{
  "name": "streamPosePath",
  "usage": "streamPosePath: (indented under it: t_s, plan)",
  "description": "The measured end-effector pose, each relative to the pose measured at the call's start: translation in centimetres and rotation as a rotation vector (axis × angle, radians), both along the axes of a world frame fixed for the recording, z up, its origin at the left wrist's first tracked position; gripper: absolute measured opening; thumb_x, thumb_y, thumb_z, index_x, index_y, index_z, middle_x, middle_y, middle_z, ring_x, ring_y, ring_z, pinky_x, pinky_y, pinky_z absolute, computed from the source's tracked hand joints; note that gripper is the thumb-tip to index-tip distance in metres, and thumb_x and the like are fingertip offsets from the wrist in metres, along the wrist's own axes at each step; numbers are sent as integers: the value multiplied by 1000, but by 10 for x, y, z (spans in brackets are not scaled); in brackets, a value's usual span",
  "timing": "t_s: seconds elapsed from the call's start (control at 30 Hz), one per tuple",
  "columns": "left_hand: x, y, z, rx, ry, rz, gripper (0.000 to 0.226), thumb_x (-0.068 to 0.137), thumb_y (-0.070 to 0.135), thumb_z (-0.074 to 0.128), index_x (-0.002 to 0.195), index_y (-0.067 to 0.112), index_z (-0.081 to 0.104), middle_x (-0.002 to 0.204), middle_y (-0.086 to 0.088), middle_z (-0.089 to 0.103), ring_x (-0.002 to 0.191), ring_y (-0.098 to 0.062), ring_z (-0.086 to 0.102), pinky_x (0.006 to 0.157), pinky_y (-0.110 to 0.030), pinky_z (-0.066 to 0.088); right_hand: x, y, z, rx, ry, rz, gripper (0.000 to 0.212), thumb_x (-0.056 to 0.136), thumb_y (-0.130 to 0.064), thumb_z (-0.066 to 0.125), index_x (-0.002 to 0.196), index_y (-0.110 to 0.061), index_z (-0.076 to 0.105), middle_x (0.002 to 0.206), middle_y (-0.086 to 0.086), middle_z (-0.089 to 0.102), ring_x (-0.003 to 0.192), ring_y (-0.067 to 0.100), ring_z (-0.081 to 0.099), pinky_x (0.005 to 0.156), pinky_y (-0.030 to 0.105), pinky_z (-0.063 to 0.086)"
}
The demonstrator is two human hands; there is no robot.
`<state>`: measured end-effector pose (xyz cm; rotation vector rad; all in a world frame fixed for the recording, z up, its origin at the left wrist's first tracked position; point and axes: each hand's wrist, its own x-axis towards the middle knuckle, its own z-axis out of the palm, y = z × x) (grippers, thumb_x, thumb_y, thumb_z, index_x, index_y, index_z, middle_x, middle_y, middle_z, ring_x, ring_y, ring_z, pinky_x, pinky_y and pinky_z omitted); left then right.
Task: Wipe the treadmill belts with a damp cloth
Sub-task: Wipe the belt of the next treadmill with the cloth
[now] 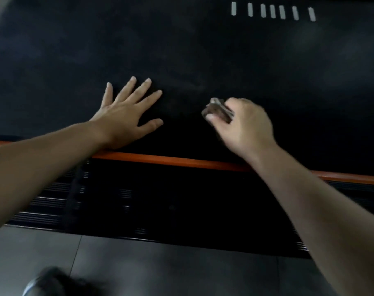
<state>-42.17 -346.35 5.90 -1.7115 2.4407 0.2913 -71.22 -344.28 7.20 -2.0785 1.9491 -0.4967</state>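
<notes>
Two bare hands and one cloth (219, 110) on one black treadmill belt (203, 50)
Nearest lies the grey tiled floor (160, 263), with one blurred dark shape (53, 280) at its lower left. Beyond run one black ribbed side rail (160, 199) and one orange stripe (171, 160). Past the stripe, the left hand (126, 116) lies flat on the belt, five fingers spread wide, holding nothing. Near it but apart, the right hand (246, 124) grips the small bunched cloth low over the belt; blur hides any contact. Farthest, seven short white marks (272, 11) stand in a row

Hands (126, 116) on belt (203, 50), cloth (219, 111) rightward
</notes>
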Motion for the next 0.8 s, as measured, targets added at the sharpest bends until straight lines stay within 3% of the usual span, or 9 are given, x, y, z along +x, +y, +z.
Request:
streamPosePath:
  t_s: [0.13, 0.27, 0.37, 0.43, 0.53, 0.6, 0.67, 0.73, 0.8]
  plan:
    - [31, 3, -3, 7, 53, 4, 81, 92, 78, 15, 164, 42, 1, 172, 11, -14, 156, -11, -23, 126, -55, -13, -6, -13, 2, -50, -12, -191, 38, 90, -56, 63, 78, -22, 50, 85, -2, 58, 83, 26, 64, 62, 34, 40]
    - [31, 0, -5, 0, 63, -24, 81, 93, 79, 14, 163, 42, -1, 172, 10, -15, 155, -11, -24, 126, -54, -11, 48, 4, -2, -4, -75, 37, 44, 86, -58, 67, 73, -23, 45, 78, -7, 48, 76, 21, 57, 61, 31, 34]
    - [42, -2, 0, 18, 58, -82, 80, 93, 75, 15, 163, 41, -2, 171, 12, -16, 155, -7, -24, 128, -47, -11, 39, -3, 4, -39, 99, 124, 39, 87, -59, 67, 76, -27, 45, 81, -9, 45, 81, 24, 59, 62, 31, 33]
    - [54, -6, 3, 13, 61, -122, 80, 94, 74, 16, 164, 40, 0, 171, 12, -14, 155, -6, -22, 128, -41, -10, 17, -16, 9, -65, 198, 3, 34, 89, -58, 64, 81, -29, 47, 84, -6, 46, 86, 28, 62, 63, 32, 32]
    - [75, -9, 1, 0, 80, -144, 79, 95, 79, 14, 164, 41, 2, 172, 12, -12, 156, -6, -20, 128, -39, -9, 16, -17, 9, -114, 154, -238, 34, 92, -55, 61, 83, -23, 54, 85, 0, 50, 89, 34, 63, 65, 33, 32]
    - [84, -11, -2, -18, 80, -151, 83, 92, 83, 10, 164, 41, 4, 172, 11, -11, 156, -8, -20, 129, -44, -8, 50, -6, 2, -149, 79, -163, 37, 91, -56, 63, 82, -20, 59, 85, 3, 57, 87, 33, 63, 64, 32, 32]
    - [92, -15, -2, -16, 78, -131, 82, 93, 83, 13, 164, 41, 5, 172, 11, -10, 156, -9, -20, 128, -48, -9, 88, 7, -4, -122, 3, 64, 37, 88, -57, 66, 75, -23, 56, 79, -3, 54, 81, 28, 63, 61, 30, 33]
    - [102, -19, 0, -10, 83, -81, 81, 93, 78, 19, 164, 41, 7, 172, 11, -10, 156, -9, -20, 128, -47, -10, 102, 6, -3, -85, 35, 221, 36, 86, -57, 68, 74, -26, 54, 77, -10, 45, 80, 26, 63, 61, 30, 34]
    - [118, -19, 1, -7, 107, -31, 82, 91, 76, 21, 164, 41, 9, 173, 11, -8, 156, -8, -18, 128, -45, -11, 94, -11, 1, -94, 112, 199, 36, 87, -56, 68, 75, -27, 51, 80, -10, 44, 82, 27, 62, 62, 30, 34]
